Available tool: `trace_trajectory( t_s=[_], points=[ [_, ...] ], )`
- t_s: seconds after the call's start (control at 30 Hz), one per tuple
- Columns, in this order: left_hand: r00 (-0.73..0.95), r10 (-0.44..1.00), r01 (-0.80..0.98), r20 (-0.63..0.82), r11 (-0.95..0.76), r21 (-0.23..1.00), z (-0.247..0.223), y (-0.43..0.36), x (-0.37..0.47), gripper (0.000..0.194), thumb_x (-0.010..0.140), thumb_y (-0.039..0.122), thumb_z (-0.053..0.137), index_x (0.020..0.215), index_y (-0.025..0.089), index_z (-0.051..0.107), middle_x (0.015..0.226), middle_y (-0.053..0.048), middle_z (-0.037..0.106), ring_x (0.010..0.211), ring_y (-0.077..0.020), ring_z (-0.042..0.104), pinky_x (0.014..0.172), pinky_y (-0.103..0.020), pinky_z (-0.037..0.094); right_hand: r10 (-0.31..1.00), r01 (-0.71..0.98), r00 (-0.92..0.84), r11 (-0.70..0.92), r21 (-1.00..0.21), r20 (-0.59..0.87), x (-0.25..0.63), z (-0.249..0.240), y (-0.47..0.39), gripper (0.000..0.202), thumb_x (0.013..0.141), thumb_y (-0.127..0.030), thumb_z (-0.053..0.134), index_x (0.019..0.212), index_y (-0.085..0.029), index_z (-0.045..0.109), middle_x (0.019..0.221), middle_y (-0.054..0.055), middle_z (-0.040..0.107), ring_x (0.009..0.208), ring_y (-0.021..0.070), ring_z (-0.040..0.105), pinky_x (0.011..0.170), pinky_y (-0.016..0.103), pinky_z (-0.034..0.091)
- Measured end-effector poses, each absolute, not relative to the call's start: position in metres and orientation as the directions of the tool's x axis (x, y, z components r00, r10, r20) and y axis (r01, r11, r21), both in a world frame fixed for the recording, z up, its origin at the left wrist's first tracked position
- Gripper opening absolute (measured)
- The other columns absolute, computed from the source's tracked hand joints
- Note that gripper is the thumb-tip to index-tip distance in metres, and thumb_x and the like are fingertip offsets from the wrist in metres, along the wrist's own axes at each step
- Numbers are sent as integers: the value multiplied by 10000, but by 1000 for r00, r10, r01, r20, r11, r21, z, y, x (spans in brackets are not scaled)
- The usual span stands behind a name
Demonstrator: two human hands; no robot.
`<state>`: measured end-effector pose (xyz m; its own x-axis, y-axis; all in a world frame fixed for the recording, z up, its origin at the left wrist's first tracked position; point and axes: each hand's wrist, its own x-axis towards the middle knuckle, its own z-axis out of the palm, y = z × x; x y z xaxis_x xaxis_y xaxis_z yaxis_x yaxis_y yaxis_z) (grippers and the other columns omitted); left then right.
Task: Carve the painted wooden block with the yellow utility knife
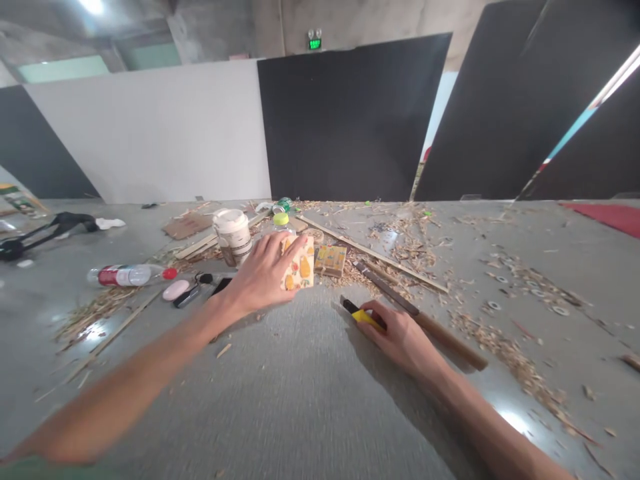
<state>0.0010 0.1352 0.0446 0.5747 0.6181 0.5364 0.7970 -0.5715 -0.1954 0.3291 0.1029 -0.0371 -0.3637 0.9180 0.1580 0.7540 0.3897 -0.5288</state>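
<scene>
My left hand (267,270) grips a small cream block with a yellow and orange pattern (303,265), tilted up above the grey floor, fingers over its top edge. My right hand (393,327), low over the floor, has its fingers closed round a yellow and black cutter (364,317), whose dark end points up and left. Between and beyond the hands lies a second patterned piece, yellow on a brown base (331,260). A long tool with a dark blade and a wooden handle (450,338) rests just beyond my right hand.
A lidded paper cup (233,235) and a yellow-capped bottle (281,221) stand behind my left hand. A plastic bottle (133,275) lies at left. A long wooden strip (380,255), shavings (505,353) and metal washers (561,311) are spread around. Dark panels (353,123) stand behind.
</scene>
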Motion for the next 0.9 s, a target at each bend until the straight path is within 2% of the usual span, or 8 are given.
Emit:
trace_trajectory(
  t_s=[0.1,0.2,0.37,0.47,0.57,0.73,0.9],
  points=[
    [513,652,813,558,-577,-73,54,109,2,1068,798,385,808,1674,180,233,1509,-201,429,1417,-413,436,1198,-603,427,912,754,-378,403,-518,160,329,-36,101,253,1030,-412,505,1161,-252,651,880,23,755,726,196,683,642,316,443],
    [492,656,800,572,-599,0,58,85,1,928,814,379,805,1608,191,363,1528,-196,419,1434,-400,430,1192,-600,440,907,758,-389,414,-504,160,330,-38,101,249,1024,-398,508,1171,-252,646,885,20,753,721,194,681,639,316,447],
    [506,609,754,610,-656,29,50,66,-4,647,837,341,793,1437,263,563,1572,-163,347,1468,-395,401,1196,-610,421,911,772,-388,404,-490,139,332,-44,104,300,1021,-451,533,1221,-249,628,1000,57,773,817,225,720,685,336,484],
    [503,563,739,656,-674,12,40,66,-6,536,852,315,790,1357,277,616,1605,-154,307,1497,-393,385,1203,-598,405,907,775,-400,412,-480,133,333,-44,104,296,1030,-453,530,1228,-255,624,1008,55,774,800,218,725,675,329,497],
    [506,562,742,654,-670,2,30,67,-9,558,835,344,810,1356,266,624,1592,-168,317,1485,-403,396,1182,-597,419,897,773,-421,432,-465,133,334,-42,102,286,1048,-449,514,1246,-270,616,1022,41,779,787,202,733,654,311,512],
    [511,590,738,625,-674,33,19,68,-16,691,807,397,805,1425,181,582,1525,-211,374,1431,-406,439,1162,-591,441,902,793,-410,426,-435,136,338,-47,103,332,1055,-513,507,1288,-295,599,1054,32,798,799,215,763,646,317,537],
    [508,626,732,592,-676,86,12,69,-19,678,784,437,804,1387,204,599,1509,-200,375,1412,-400,445,1145,-591,446,903,798,-409,425,-426,135,339,-50,105,363,1048,-556,498,1274,-296,610,1071,43,808,761,230,773,604,331,549]
  ],
)
